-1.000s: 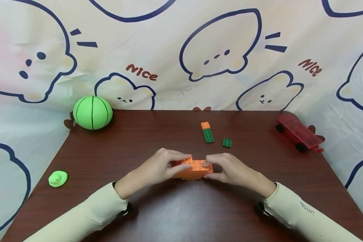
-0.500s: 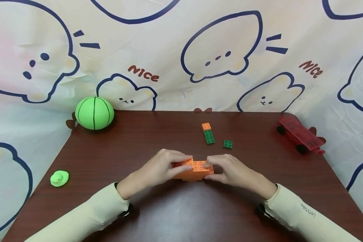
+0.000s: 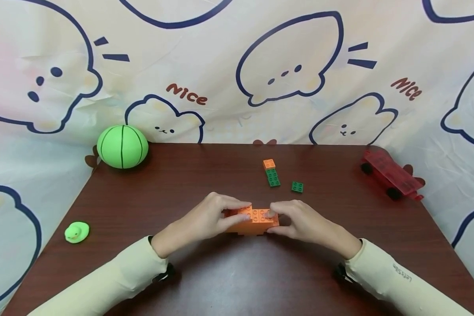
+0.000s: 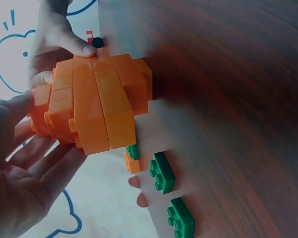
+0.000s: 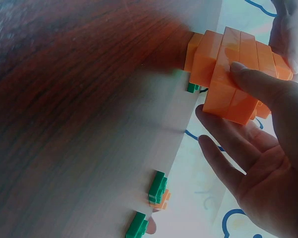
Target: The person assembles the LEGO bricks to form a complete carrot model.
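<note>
Both hands hold one stepped build of orange toy bricks (image 3: 250, 227) low over the middle of the table. My left hand (image 3: 209, 218) grips its left end, thumb on the near side and fingers on the far side. The right hand (image 3: 302, 221) grips the right end, with its thumb on the near side face and the index finger on the top studs. From the left wrist view, the layered orange build (image 4: 92, 106) narrows in steps towards its underside. In the right wrist view, the thumb of the right hand (image 5: 268, 158) presses the side of the build.
Behind the hands lie a longer green brick (image 3: 273, 177), an orange brick (image 3: 269, 164) at its end and a small green brick (image 3: 297, 187). A green ball (image 3: 123, 147) stands back left, a green rubber duck (image 3: 77, 232) left, a red toy car (image 3: 393, 173) back right.
</note>
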{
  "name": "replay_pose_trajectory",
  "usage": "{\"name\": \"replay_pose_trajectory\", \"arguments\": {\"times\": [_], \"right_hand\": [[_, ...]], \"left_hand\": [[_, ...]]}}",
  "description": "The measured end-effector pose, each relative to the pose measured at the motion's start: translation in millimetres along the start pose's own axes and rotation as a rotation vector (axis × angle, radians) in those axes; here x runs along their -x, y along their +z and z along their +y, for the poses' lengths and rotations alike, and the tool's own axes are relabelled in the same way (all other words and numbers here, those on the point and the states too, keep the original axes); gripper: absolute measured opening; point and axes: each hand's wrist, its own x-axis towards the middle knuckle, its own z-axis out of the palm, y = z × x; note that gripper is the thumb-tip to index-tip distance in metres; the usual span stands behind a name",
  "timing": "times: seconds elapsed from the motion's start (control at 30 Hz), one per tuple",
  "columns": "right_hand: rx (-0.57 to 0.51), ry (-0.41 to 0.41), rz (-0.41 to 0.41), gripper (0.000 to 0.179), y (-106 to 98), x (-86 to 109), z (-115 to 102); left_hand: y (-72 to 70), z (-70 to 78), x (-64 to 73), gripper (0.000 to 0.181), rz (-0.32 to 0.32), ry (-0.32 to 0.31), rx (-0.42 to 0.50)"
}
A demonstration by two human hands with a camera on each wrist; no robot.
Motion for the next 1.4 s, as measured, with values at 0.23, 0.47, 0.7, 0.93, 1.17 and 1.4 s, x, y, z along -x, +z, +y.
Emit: {"name": "replay_pose_trajectory", "arguments": {"times": [0.23, 0.47, 0.7, 0.93, 1.17, 1.4], "right_hand": [[-0.005, 0.002, -0.012, 0.031, 1.9, 1.8, -0.8], [0.013, -0.013, 0.003, 0.031, 0.0, -1.0, 1.7], [-0.003, -0.006, -0.010, 0.029, 2.3, -3.1, 1.9], [-0.173, 0.037, -0.167, 0.026, -38.6, -26.4, 14.1], [0.085, 0.384, -0.038, 0.035, -65.6, -85.1, 62.2], [0.219, 0.631, 0.038, 0.035, -36.2, -114.9, 105.8]], "left_hand": [[0.6, 1.1, 1.7, 0.039, -0.049, -0.079, 0.051], [3.6, -5.0, 1.2, 0.040, -0.011, -0.081, 0.047], [7.9, -9.5, 6.7, 0.043, 0.011, -0.106, 0.077], [7.3, -11.7, 9.0, 0.043, 0.047, -0.080, 0.057], [5.0, -9.5, 9.6, 0.043, 0.046, -0.077, 0.029], [8.4, -4.5, 6.5, 0.043, 0.020, -0.102, 0.026]]}}
